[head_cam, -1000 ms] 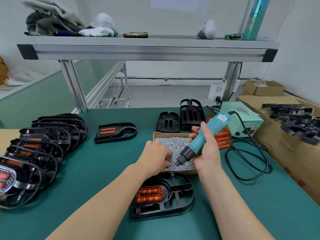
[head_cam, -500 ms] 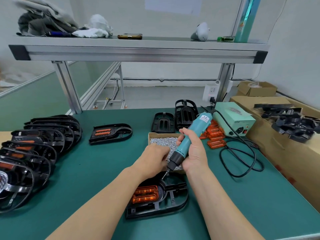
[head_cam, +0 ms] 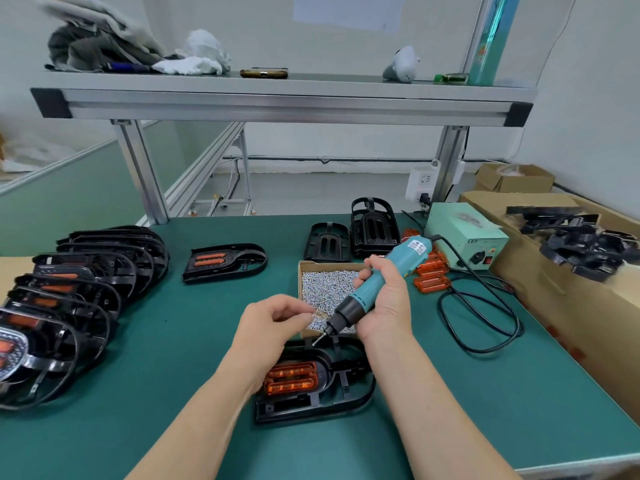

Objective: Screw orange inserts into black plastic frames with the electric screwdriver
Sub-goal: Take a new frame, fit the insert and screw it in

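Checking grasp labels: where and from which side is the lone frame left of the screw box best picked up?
Grip the frame probably at its open looped end, nearest the screw box, coming from above on that side: fingers can hook the thin rim there. The far end is filled by the insert and lies flat, offering little to pinch.

White walls back a green-topped workbench under an aluminium shelf, grey floor beyond.

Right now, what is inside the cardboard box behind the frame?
Small silver screws fill the box. Its near corners and the screws there are hidden by the left hand, the right hand and the screwdriver.
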{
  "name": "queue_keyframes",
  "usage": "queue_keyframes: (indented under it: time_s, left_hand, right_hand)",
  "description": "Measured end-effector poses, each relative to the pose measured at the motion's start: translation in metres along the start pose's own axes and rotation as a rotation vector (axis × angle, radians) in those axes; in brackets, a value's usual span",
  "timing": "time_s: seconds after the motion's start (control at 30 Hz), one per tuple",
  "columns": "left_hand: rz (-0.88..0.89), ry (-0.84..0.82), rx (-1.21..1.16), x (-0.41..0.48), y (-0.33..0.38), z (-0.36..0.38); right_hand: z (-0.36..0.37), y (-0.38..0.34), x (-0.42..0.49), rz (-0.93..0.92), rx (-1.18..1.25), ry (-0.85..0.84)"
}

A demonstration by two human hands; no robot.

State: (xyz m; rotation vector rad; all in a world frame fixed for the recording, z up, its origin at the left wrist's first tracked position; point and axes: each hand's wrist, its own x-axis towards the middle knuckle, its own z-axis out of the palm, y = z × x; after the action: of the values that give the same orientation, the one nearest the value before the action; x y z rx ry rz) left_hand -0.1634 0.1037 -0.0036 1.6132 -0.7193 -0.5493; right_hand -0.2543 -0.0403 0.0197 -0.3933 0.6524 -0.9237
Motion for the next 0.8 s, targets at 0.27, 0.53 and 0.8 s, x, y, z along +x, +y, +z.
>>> queue_keyframes:
  time_s: [0.27,0.53,0.8]
  left_hand:
    - [-0.217,-0.007,-0.455,-0.047,-0.005,0.000]
    - [-0.236,0.071,-0.530,-0.064,-0.006,-0.002]
    - [-0.158,0.186,-0.399,-0.072,-0.006,0.002]
  right_hand:
    - [0.005,0.014,-0.008,0.021,0.079,0.079]
    - [0.006,0.015,-0.019,0.025,0.044,0.095]
    - [0.007,0.022,-0.024,-0.002,0.000,0.103]
